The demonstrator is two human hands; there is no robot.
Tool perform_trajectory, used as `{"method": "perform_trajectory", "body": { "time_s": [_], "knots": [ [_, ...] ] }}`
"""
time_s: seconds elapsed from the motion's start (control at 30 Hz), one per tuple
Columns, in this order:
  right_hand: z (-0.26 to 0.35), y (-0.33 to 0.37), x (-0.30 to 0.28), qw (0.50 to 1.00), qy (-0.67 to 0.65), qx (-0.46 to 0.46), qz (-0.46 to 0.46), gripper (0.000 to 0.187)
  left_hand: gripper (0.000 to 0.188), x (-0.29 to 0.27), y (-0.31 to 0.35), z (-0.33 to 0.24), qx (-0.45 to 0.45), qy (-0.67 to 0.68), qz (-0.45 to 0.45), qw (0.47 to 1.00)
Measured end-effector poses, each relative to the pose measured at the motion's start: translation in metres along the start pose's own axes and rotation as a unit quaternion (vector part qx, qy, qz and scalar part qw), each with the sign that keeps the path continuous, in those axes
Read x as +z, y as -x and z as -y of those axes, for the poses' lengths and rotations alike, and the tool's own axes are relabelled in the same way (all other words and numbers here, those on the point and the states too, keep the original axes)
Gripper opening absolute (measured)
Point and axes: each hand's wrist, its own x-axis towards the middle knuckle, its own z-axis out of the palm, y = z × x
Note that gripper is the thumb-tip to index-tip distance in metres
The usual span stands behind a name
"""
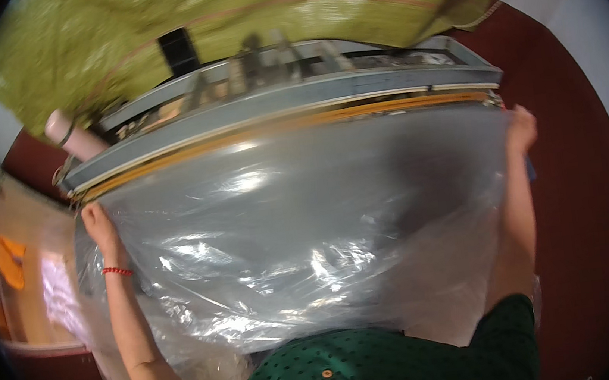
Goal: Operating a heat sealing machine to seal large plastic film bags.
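Observation:
A wide sheet of clear plastic film (300, 213) stretches between my two hands and hangs down in wrinkles toward my body. At its far left corner my left hand (101, 227) is closed on the film's edge, a red bead bracelet on that wrist. My right hand (521, 129) grips the film's far right corner. Just beyond the film's far edge runs an orange strip (297, 122) along the front of a long grey metal frame (279, 100). The surface beneath the film shows only dimly through it.
Behind the frame hangs a yellow-green woven sheet (283, 1). A pink cylindrical bottle (75, 135) leans at the frame's left end. Orange cloth (6, 260) lies at the far left. Dark red floor (574, 182) extends on the right, beside a white wall (594, 29).

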Motion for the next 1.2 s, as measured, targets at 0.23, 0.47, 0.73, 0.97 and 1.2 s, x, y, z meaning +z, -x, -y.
{"method": "perform_trajectory", "body": {
  "time_s": [0.23,0.47,0.73,0.97,1.2],
  "knots": [
    [0.068,0.017,0.093,0.895,-0.36,0.258,0.059,0.019,0.015,0.019,-0.041,0.087,-0.08,0.052,0.016,0.995],
    [0.068,0.012,0.104,0.927,-0.231,0.295,-0.015,0.019,0.02,0.03,-0.054,0.098,-0.061,0.117,0.035,0.991],
    [0.081,0.004,0.084,0.875,-0.335,0.349,-0.02,0.012,0.012,0.012,-0.055,0.097,-0.114,0.053,0.003,0.992],
    [0.093,0.006,0.051,0.837,-0.391,0.363,0.125,0.022,0.012,0.004,-0.036,0.05,-0.152,0.188,0.072,0.968],
    [0.031,0.003,-0.033,0.95,-0.208,0.217,0.085,0.021,0.006,-0.039,0.004,-0.048,-0.105,0.058,0.27,0.955]
  ]
}}
